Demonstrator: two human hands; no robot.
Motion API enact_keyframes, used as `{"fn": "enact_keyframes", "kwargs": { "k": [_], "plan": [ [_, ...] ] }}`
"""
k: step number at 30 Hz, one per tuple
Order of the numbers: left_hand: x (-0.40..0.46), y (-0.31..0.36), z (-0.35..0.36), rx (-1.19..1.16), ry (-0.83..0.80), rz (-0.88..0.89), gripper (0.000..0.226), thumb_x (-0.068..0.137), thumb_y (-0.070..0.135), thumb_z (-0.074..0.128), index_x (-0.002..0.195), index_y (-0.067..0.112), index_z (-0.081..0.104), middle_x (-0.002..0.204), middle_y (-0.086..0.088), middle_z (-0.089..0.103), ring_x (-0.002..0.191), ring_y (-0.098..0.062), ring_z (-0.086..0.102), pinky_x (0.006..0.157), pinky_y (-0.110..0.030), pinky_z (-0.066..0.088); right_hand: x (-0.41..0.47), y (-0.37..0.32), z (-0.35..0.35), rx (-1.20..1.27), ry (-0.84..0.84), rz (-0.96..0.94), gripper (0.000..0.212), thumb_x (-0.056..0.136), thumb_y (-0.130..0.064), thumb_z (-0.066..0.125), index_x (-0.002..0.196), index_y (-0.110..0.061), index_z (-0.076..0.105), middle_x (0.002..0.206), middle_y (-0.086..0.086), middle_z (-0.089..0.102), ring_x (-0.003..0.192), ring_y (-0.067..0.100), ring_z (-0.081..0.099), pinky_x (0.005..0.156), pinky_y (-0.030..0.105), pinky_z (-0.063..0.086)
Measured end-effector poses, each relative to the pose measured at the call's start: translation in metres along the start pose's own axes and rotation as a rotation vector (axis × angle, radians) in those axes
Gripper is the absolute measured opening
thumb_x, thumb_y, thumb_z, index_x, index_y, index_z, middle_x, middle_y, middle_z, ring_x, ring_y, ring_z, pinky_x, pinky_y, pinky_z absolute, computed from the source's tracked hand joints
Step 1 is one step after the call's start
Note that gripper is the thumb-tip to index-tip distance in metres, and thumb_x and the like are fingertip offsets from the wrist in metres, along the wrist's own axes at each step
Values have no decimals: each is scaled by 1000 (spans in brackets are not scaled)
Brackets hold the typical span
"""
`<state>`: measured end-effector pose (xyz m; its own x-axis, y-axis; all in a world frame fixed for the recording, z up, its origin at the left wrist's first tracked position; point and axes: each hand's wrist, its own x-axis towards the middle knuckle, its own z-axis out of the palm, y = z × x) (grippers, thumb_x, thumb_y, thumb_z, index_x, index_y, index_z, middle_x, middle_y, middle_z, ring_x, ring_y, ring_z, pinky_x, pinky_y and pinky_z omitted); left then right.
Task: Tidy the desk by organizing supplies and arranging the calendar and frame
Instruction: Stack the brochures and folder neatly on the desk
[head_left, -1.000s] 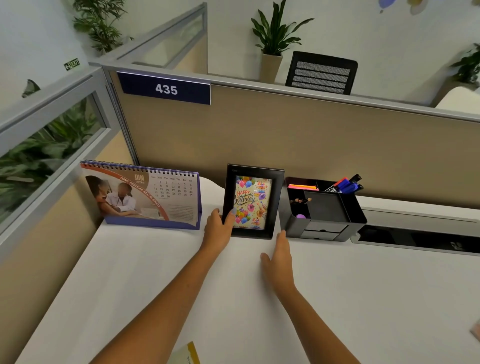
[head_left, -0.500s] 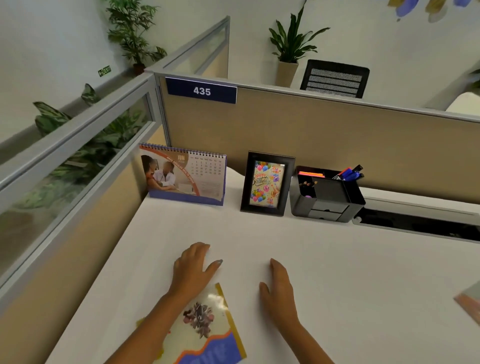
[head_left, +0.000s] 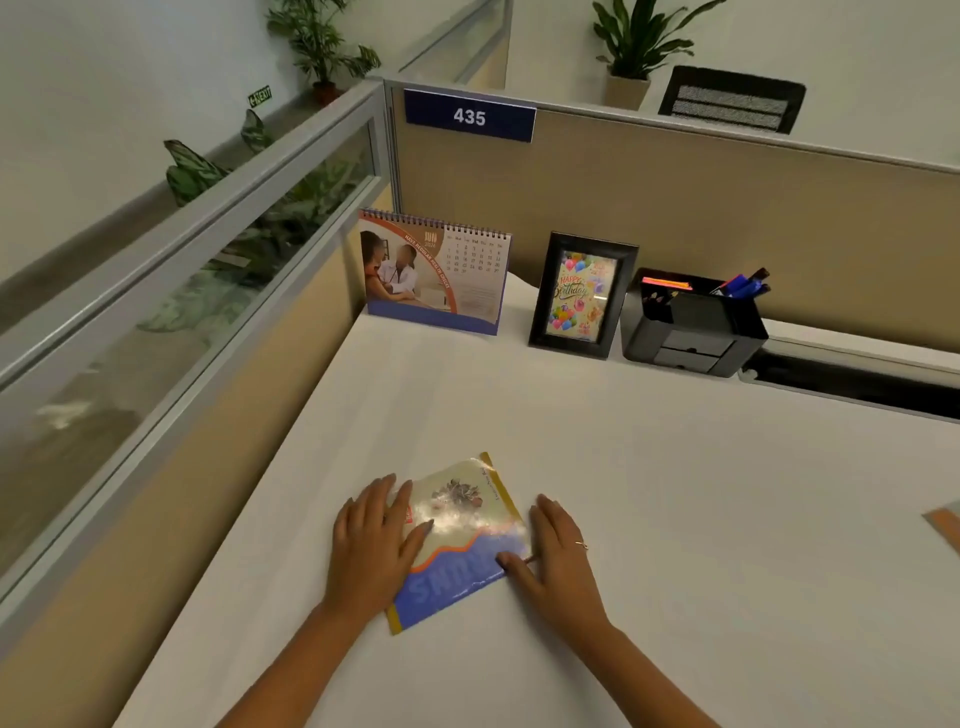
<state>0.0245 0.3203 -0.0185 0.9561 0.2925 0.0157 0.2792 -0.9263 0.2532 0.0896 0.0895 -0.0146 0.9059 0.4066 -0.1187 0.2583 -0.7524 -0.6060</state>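
Note:
A glossy booklet (head_left: 462, 525) with a blue lower band lies flat on the white desk (head_left: 675, 493) near me. My left hand (head_left: 371, 540) rests flat on its left edge, fingers spread. My right hand (head_left: 558, 558) touches its right edge, thumb on the cover. At the back stand a spiral desk calendar (head_left: 434, 273), a black picture frame (head_left: 582, 296) with a birthday card, and a black organizer (head_left: 693, 325) holding pens and sticky notes.
Beige partition walls (head_left: 727, 208) close the desk at the back and left, with glass above on the left. A dark cable slot (head_left: 852, 384) runs along the back right. A paper corner (head_left: 945, 525) shows at the right edge.
Both hands left the picture frame and pulled back toward me. They now rest on the booklet's edges, and the view has tilted back and left.

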Motion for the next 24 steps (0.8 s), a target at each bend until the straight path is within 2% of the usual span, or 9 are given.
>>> {"fn": "enact_keyframes", "kwargs": {
  "k": [4,5,7,9,12,16,18,21,24],
  "plan": [
    [-3,19,7,32,37,-26,53,94,44,32,128,12,55,137,-12,52,124,-32,50,95,-49,43,-5,-9,9,45,10,50,100,74,-83,22,144,-11,30,149,4,33,134,22,34,110,28,23],
    [-3,23,9,35,28,-29,52,93,43,33,129,12,54,138,-13,50,126,-32,49,96,-49,43,-4,-12,10,87,16,91,91,78,-76,35,142,-11,32,146,5,38,132,24,37,109,30,27],
    [-2,28,13,41,17,-38,52,93,41,33,130,11,53,140,-13,48,127,-32,47,97,-50,42,-2,-19,8,115,45,140,68,85,-44,58,139,-10,35,139,7,44,126,25,41,105,32,33],
    [-1,32,15,38,6,-46,54,96,42,25,131,12,53,140,-14,48,128,-33,47,97,-50,41,4,-20,3,54,54,175,59,82,-27,65,133,-10,40,130,9,46,117,25,43,94,27,36],
    [2,37,18,33,-11,-25,62,98,44,12,130,13,54,140,-15,47,128,-33,46,98,-50,41,13,-20,-14,-34,-21,278,49,73,-29,71,114,-10,52,111,12,54,99,26,52,74,25,36],
    [8,44,21,-5,-23,11,61,98,46,12,129,17,56,140,-14,48,129,-31,46,100,-51,39,17,-10,-35,274,-83,436,22,77,-25,70,77,-9,56,75,5,58,63,12,52,55,21,41],
    [10,49,22,-38,-33,30,63,97,48,11,129,17,56,139,-14,49,128,-31,46,100,-52,39,14,-1,-41,434,-94,478,23,84,-24,65,81,-2,60,81,11,65,71,18,57,63,32,50],
    [17,65,19,-158,-23,18,72,93,59,8,134,16,50,141,-13,46,131,-31,42,104,-51,34,9,8,-55,637,-107,491,18,92,-24,56,97,-7,60,99,12,67,87,23,62,76,36,53],
    [29,90,12,-402,-33,-118,62,91,58,28,138,19,40,139,-5,47,130,-26,40,108,-45,28,9,22,-82,680,-72,404,12,93,-24,54,96,-16,63,98,11,68,89,24,65,77,38,55]
  ]
}}
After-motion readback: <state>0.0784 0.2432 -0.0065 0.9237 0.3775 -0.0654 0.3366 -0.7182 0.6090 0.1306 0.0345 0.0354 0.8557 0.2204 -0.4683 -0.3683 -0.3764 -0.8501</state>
